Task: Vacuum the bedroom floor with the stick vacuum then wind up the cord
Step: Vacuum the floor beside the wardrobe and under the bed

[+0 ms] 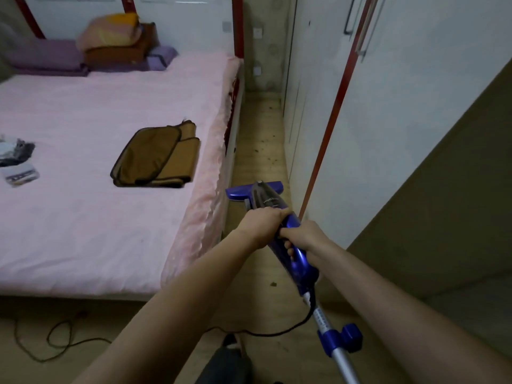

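Vacuuming is underway — left hand and right hand both grip the stick vacuum; next, push its head toward the debris ahead.

Head-height view, forward-down, seemingly near floor

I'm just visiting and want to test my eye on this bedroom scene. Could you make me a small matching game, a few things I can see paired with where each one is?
Things:
1. stick vacuum
2. cord
3. brown folded mat
4. purple pillow

Places:
A. trailing loose over the floor
B. at the head of the bed
C. gripped by left hand and right hand
D. lying on the pink sheet near the bed's edge

Pairs: 1-C, 2-A, 3-D, 4-B
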Tool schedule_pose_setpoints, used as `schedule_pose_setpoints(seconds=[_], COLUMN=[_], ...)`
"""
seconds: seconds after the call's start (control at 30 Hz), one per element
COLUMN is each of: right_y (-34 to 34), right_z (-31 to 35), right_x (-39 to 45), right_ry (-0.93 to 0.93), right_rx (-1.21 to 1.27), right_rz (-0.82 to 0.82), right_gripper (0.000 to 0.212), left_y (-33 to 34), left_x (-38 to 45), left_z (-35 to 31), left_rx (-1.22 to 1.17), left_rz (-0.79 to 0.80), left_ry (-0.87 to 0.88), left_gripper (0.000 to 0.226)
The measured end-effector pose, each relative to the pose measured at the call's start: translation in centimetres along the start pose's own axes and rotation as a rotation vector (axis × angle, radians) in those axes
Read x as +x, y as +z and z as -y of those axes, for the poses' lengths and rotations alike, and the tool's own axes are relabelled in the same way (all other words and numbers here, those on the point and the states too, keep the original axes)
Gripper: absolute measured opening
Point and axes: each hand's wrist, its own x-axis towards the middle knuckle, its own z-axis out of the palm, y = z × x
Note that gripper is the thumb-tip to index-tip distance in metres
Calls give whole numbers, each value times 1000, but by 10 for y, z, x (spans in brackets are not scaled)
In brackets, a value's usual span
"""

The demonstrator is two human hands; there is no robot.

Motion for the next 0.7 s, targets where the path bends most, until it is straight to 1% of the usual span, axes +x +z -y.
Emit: schedule_pose_setpoints(seconds=[0.2,0.37,0.43,0.5,0.63,0.7], right_y=[12,33,35,35,28,20], right_z=[82,152,174,195,232,254], right_x=[81,147,168,187,225,253], right_ry=[8,40,31,18,19,22], right_rx=[18,44,59,74,84,91], right_rz=[-25,-94,-121,-154,-173,-179], right_gripper=[6,8,5,8,4,7], left_y=[-32,-56,-69,-82,-96,-103], left_x=[99,173,199,223,272,307], left_z=[73,141,156,169,190,200], left_rx=[86,80,81,90,105,87], left_rz=[79,93,93,87,94,95], left_ry=[58,99,132,167,192,187], left_gripper=[30,32,33,33,33,32])
